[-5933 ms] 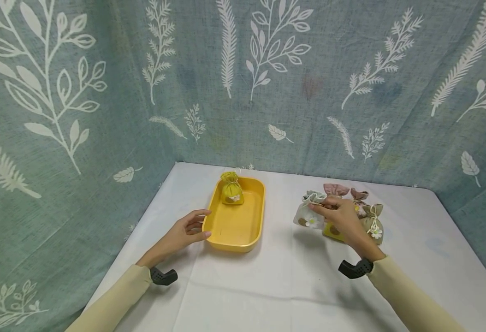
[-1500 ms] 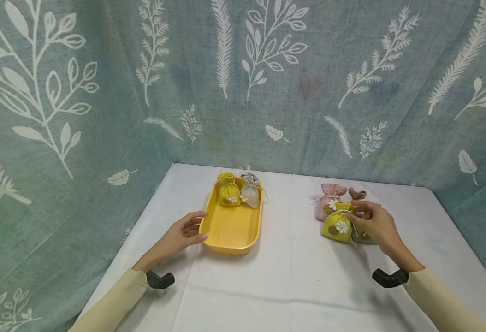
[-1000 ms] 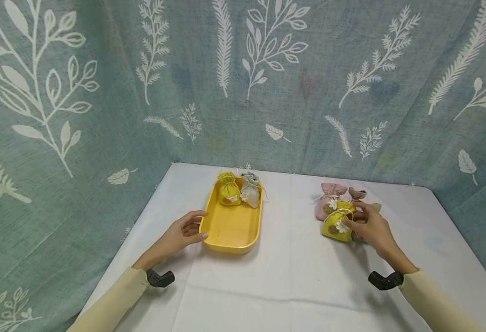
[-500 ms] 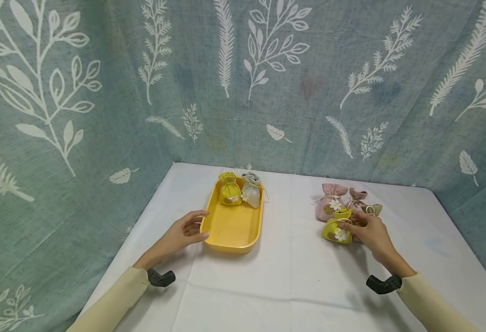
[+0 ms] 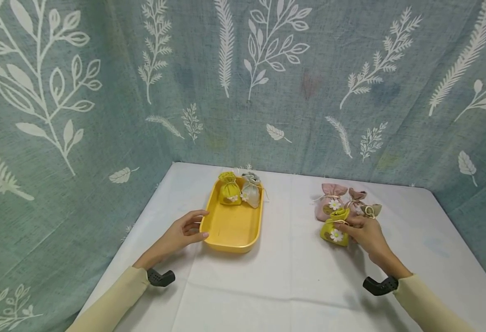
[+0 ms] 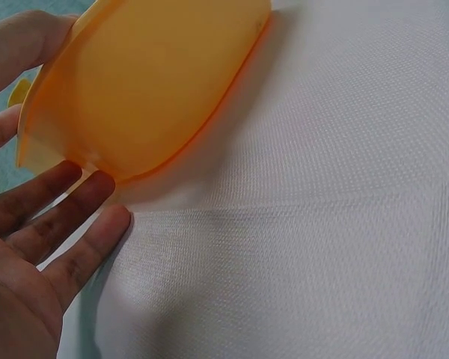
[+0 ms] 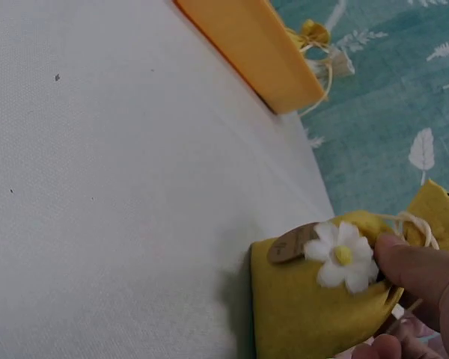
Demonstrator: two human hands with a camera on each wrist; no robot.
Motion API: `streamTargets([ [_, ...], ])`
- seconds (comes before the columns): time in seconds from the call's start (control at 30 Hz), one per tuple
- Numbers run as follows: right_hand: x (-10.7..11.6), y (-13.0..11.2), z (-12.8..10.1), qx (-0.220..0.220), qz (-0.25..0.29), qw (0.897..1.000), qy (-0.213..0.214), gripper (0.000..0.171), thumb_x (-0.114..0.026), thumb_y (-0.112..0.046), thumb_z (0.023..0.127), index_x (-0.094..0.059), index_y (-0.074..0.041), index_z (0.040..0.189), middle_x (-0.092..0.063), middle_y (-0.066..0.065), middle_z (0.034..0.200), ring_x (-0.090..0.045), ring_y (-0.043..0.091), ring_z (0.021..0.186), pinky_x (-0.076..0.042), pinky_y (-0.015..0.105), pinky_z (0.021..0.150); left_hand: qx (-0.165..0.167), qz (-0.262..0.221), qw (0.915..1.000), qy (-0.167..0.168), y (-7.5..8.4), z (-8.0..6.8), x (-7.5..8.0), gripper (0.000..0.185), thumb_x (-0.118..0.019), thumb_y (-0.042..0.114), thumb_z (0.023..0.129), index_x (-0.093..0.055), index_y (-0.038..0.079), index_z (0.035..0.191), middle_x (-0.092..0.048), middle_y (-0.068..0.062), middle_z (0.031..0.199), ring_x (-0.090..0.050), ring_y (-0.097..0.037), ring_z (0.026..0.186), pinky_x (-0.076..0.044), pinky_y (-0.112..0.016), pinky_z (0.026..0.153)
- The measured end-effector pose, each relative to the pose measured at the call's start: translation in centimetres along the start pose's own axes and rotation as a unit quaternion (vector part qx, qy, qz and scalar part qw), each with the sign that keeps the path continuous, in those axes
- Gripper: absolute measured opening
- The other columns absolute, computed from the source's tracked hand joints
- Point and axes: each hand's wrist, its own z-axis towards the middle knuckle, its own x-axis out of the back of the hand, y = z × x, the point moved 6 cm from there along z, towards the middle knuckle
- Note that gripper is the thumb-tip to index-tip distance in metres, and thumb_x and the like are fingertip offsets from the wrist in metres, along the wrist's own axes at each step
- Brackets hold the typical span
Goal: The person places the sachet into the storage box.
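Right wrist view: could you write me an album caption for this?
A right hand grips a yellow pouch with a white flower, a yellow tray beyond.

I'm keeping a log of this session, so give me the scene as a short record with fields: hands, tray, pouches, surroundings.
Left hand: fingers touch the left edge of the yellow tray
Right hand: pinches a daisy-trimmed yellow pouch near its neck
In tray: a second yellow pouch and a pale grey pouch, side by side at the far end
Other pouches: light pink pouch, darker pink pouch, olive pouch, grouped beyond the right hand
Surface: white cloth
Backdrop: blue-green curtain with white leaf prints
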Motion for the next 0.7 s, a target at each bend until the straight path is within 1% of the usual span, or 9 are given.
streamTargets([
  [0.1,-0.2,0.0,0.0,0.007,0.005,1.000,0.003,0.046,-0.080,-0.040,0.091,-0.077,-0.003,0.119,-0.059,0.013,0.106,-0.050,0.019,0.077,-0.044,0.030,0.059,0.002,0.000,1.0000,0.001,-0.1,0.0,0.0,0.071,-0.081,0.030,0.091,-0.046,0.019,0.152,-0.053,-0.020,0.144,-0.058,-0.034,0.126,-0.051,-0.037,0.105],
  [0.2,-0.2,0.0,0.0,0.009,0.010,1.000,0.006,0.047,-0.079,-0.041,0.091,-0.077,-0.003,0.120,-0.062,0.017,0.122,-0.053,0.020,0.081,-0.050,0.031,0.062,0.002,0.002,1.0000,0.001,-0.3,0.0,0.1,0.071,-0.081,0.030,0.092,-0.046,0.019,0.152,-0.053,-0.019,0.145,-0.058,-0.034,0.126,-0.051,-0.036,0.105],
  [0.27,-0.3,0.0,0.0,0.010,0.014,1.000,0.007,0.049,-0.080,-0.042,0.091,-0.076,-0.004,0.121,-0.062,0.018,0.131,-0.054,0.019,0.080,-0.051,0.031,0.063,0.002,0.005,1.0000,0.002,-0.3,0.0,0.1,0.070,-0.081,0.030,0.092,-0.046,0.019,0.152,-0.053,-0.018,0.145,-0.058,-0.034,0.127,-0.051,-0.036,0.105],
  [0.33,-0.3,-0.2,0.0,0.009,0.021,1.000,0.008,0.051,-0.081,-0.044,0.089,-0.076,-0.004,0.121,-0.062,0.017,0.133,-0.054,0.019,0.076,-0.050,0.031,0.061,0.004,0.004,1.0000,0.003,-0.4,0.0,0.1,0.070,-0.081,0.031,0.092,-0.047,0.021,0.152,-0.053,-0.017,0.146,-0.058,-0.033,0.127,-0.051,-0.036,0.105],
  [0.43,-0.3,-0.5,-0.1,0.012,0.038,0.999,0.005,0.052,-0.081,-0.044,0.089,-0.076,-0.002,0.120,-0.064,0.014,0.109,-0.047,0.016,0.063,-0.042,0.030,0.054,0.007,0.002,1.0000,0.004,-0.4,0.0,0.1,0.071,-0.082,0.031,0.091,-0.047,0.021,0.152,-0.053,-0.016,0.145,-0.058,-0.032,0.127,-0.051,-0.037,0.106],
  [0.5,-0.4,-0.7,-0.1,0.014,0.047,0.999,0.006,0.052,-0.082,-0.044,0.089,-0.076,-0.003,0.120,-0.061,0.008,0.102,-0.042,0.013,0.057,-0.039,0.030,0.051,0.008,-0.001,1.0000,0.003,-0.4,-0.1,0.1,0.071,-0.081,0.030,0.092,-0.046,0.021,0.152,-0.053,-0.016,0.145,-0.058,-0.032,0.127,-0.050,-0.038,0.106],
  [0.57,-0.4,-1.1,-0.1,0.017,0.056,0.998,0.005,0.052,-0.082,-0.044,0.089,-0.076,-0.004,0.121,-0.054,0.009,0.094,-0.036,0.011,0.052,-0.036,0.029,0.048,0.013,-0.003,0.9999,0.004,-0.4,-0.1,0.1,0.071,-0.082,0.032,0.091,-0.046,0.023,0.152,-0.053,-0.015,0.145,-0.058,-0.031,0.127,-0.050,-0.038,0.106],
  [0.6,-0.4,-1.3,-0.1,0.019,0.055,0.998,0.006,0.053,-0.081,-0.045,0.089,-0.075,-0.005,0.124,-0.058,0.009,0.101,-0.036,0.011,0.051,-0.036,0.029,0.047,0.015,-0.003,0.9999,0.004,-0.4,-0.2,0.1,0.071,-0.082,0.033,0.091,-0.047,0.024,0.152,-0.053,-0.015,0.145,-0.058,-0.030,0.127,-0.050,-0.038,0.106],
  [0.7,-0.4,-1.7,0.1,0.019,0.061,0.998,0.010,0.054,-0.082,-0.045,0.088,-0.075,-0.006,0.125,-0.061,0.013,0.120,-0.034,0.009,0.048,-0.036,0.027,0.044,0.020,-0.003,0.9998,0.004,-0.3,-0.2,0.1,0.071,-0.082,0.036,0.090,-0.047,0.027,0.152,-0.052,-0.014,0.146,-0.058,-0.029,0.128,-0.050,-0.039,0.107],
])
